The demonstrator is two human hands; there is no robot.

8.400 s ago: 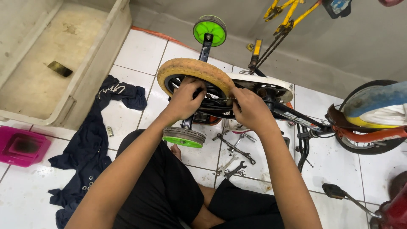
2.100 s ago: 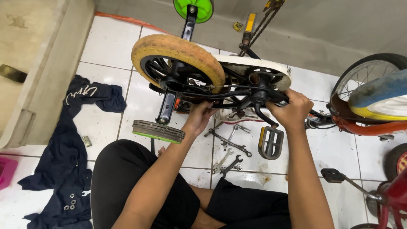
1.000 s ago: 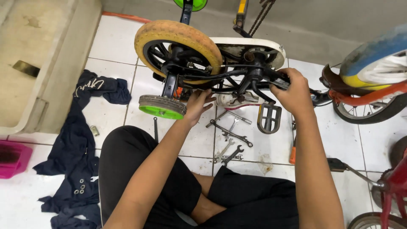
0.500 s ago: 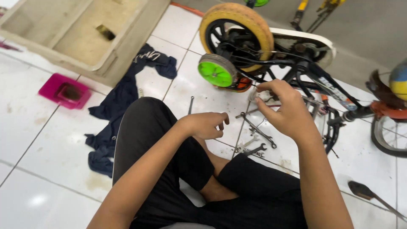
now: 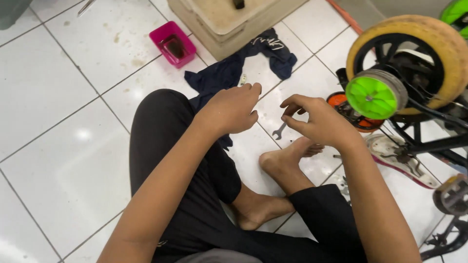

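- The left hand (image 5: 233, 109) was loosely curled, fingers half bent, holding nothing visible; it hovered above the left knee, over the edge of the dark blue cloth (image 5: 229, 73).
- The right hand (image 5: 319, 122) was also half open, thumb and forefinger drawn towards each other. Whether something small sat between them could not be told.
- The two hands stood near each other but apart, with the small open-ended spanner (image 5: 280, 130) lying flat on the white tiled floor (image 5: 58, 97) in the gap below them, just beside the right hand and the bare right foot (image 5: 287, 156).
- Judgement: the step in hand appeared to be a pause between tools, hands off the upturned child's bicycle. Any pick-up of the spanner would call for a short downward reach and a pinch on its thin shank.
- The bicycle's tan-tyred rear wheel (image 5: 438, 41) and green stabiliser wheel (image 5: 373, 96) stood towards the right edge of the floor, well apart from both hands.
- A pink plastic tray (image 5: 173, 43) sat near the far edge, beside a beige basin (image 5: 229, 22).
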